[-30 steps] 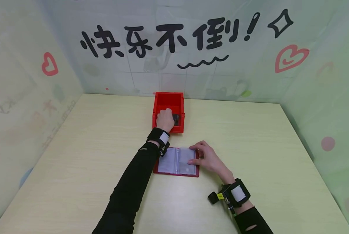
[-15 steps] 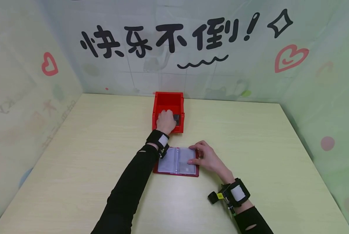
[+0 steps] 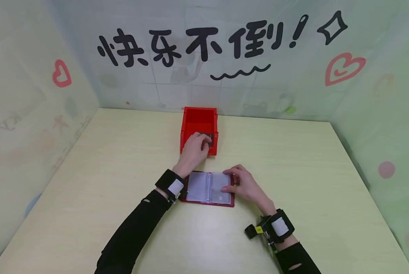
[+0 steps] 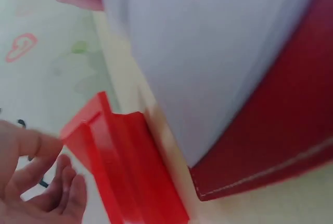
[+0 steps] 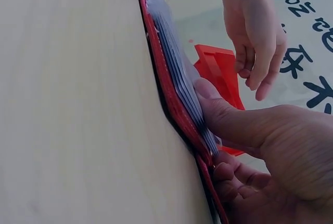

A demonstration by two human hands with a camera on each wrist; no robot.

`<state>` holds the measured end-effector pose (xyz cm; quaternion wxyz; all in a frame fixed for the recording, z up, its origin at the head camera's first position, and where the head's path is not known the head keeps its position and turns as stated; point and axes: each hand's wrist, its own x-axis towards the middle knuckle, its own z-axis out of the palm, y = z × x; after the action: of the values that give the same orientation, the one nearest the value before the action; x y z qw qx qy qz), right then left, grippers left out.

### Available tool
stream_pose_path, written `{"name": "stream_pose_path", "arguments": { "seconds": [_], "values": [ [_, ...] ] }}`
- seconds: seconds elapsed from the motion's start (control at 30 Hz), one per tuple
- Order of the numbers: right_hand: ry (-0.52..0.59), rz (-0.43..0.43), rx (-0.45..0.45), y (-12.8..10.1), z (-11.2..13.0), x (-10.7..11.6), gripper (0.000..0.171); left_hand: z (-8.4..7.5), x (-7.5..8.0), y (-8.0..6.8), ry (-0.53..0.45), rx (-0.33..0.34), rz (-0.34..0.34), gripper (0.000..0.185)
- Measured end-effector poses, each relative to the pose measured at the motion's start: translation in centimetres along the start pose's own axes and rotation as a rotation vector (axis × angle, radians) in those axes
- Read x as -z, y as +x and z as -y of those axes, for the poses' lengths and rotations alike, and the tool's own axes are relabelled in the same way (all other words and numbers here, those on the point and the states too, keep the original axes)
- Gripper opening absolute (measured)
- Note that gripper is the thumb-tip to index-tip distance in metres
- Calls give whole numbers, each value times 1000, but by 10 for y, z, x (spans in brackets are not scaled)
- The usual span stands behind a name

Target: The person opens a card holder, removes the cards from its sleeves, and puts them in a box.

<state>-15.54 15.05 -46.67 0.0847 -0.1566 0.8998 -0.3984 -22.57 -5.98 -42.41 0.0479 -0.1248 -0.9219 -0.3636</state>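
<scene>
Hanging over the near end of the bin, the left hand is held with loosely bent fingers, and nothing can be seen in its grip; whether the rim is touched cannot be told. By its fingertips, inside the bin toward the right wall, a dark item is partly covered, so its long axis cannot be read. The left hand is nearer to it.

By the right hand, the right edge of the open album is gripped, the thumb pressed on the pages and the fingers curled at the cover's edge. The album is laid flat on the desk, spread crosswise, while the bin is set beyond it, its length pointed away from the person.

The bin is smooth, glossy and straight-sided; the album is bound in red with pale stitching, its thin, cloudy sleeves stacked in layers. The desk is pale and faintly grained.
</scene>
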Motion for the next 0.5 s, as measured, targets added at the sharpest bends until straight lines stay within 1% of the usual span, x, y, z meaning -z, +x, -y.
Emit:
{"name": "stream_pose_path", "arguments": {
  "seconds": [0.1, 0.2, 0.27, 0.33, 0.4, 0.5],
  "values": [
    [0, -3, 7, 0, 0, 1, 51, 1, 8, -19, -42, -29, 135, 21],
    [2, -5, -6, 1, 0, 1, 52, 4, 14, -35, -82, -24, 288, 21],
    [10, -9, -19, 1, -1, 1, 52, 7, 14, -43, -104, -11, 362, 18],
    [20, -13, -30, 2, -1, 1, 49, 10, 13, -49, -122, 15, 410, 15],
    [37, -18, -40, 2, -2, 1, 44, 13, 12, -53, -140, 41, 442, 13],
    [75, -21, -62, 3, -1, 2, 36, 16, 9, -58, -161, 60, 464, 13]
  ]
}}
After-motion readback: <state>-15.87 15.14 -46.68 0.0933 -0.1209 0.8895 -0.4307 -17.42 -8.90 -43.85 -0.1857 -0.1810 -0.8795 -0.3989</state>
